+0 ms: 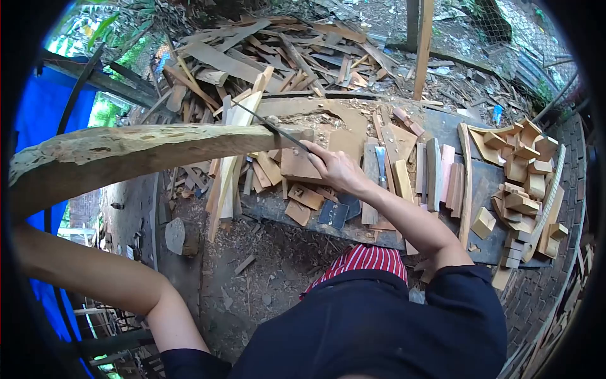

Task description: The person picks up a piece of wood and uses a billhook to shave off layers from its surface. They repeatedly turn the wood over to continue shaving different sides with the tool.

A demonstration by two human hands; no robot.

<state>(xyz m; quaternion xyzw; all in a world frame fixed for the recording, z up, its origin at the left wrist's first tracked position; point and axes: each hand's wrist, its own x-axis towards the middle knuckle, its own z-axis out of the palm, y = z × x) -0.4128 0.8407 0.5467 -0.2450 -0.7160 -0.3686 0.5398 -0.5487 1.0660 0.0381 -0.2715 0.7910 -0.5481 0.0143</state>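
Observation:
A long, thick, curved piece of wood [158, 145] runs from the left edge to the middle, its right end over the workbench [480, 189]. My right hand [334, 167] is closed on the end of a thin dark tool [271, 124], perhaps a file or blade, which lies across the wood near its right end. A wooden block [300, 165] is beneath that end. My left arm reaches toward the far left under the wood; the left hand is out of sight past the view's dark edge.
A chisel [381, 165] lies among wood strips on the bench. Cut blocks [524, 189] are piled at the right. Behind the bench rises a heap of scrap wood [252, 54] beside an upright post [423, 50]. A blue tarp [44, 120] hangs at left.

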